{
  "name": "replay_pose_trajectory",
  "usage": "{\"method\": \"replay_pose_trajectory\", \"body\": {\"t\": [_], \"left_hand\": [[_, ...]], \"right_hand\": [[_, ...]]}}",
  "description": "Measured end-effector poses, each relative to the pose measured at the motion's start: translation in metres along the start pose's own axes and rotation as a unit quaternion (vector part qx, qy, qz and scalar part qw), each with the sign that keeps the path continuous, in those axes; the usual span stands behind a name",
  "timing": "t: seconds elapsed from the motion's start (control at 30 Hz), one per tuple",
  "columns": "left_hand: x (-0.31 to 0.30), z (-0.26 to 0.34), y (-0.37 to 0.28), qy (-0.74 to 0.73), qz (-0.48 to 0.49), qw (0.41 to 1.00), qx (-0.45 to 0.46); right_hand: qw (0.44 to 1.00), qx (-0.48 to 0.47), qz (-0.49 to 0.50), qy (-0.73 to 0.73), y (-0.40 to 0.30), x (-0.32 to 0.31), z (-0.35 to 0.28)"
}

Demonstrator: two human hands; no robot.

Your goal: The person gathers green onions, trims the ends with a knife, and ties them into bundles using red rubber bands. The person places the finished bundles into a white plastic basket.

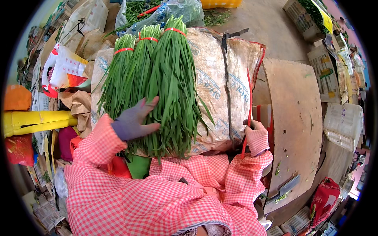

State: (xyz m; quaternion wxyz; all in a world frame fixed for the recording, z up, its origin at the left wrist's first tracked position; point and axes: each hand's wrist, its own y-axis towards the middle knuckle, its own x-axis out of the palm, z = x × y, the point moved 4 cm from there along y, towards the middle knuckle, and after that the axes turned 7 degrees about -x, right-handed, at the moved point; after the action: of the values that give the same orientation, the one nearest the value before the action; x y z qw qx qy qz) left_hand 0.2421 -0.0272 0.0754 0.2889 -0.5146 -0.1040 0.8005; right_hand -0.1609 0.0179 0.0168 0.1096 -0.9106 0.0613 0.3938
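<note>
Three bundles of long green leaves, probably garlic chives, lie side by side on a woven plastic sack [208,76] across my lap. Each of the left bundle [118,76], the middle bundle [138,67] and the right bundle [174,73] has a red tie around its pale stem end. My left hand [137,119], in a grey fingerless glove, rests on the leaves with its fingers apart. At the sack's right side, my right hand [256,134] pinches a thin red strip [250,100] that runs up and down from the fingers.
To the right is a wooden board [292,118], with a cleaver [285,188] on its near end. A clear plastic bag [180,14] holds more greens beyond the bundles. Bags, brown paper [79,107] and a yellow roll [38,119] crowd the left. Plastic crates [324,73] stand far right.
</note>
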Motion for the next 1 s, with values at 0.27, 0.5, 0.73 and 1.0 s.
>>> {"method": "replay_pose_trajectory", "body": {"t": [0.27,0.5,0.73,1.0], "left_hand": [[-0.151,-0.022,0.002,-0.074,0.340,0.928,0.129],[-0.084,0.088,0.179,0.323,0.262,0.897,0.147],[-0.055,0.023,0.201,0.340,0.198,0.919,-0.016],[-0.036,0.031,0.213,0.390,0.233,0.891,-0.022]], "right_hand": [[1.000,0.006,0.008,-0.009,-0.003,0.004,0.010],[0.998,-0.002,0.018,-0.054,-0.014,0.005,-0.001],[0.997,0.023,0.063,-0.038,-0.039,-0.006,0.032],[0.997,-0.006,0.072,0.038,-0.046,-0.010,0.012]]}}
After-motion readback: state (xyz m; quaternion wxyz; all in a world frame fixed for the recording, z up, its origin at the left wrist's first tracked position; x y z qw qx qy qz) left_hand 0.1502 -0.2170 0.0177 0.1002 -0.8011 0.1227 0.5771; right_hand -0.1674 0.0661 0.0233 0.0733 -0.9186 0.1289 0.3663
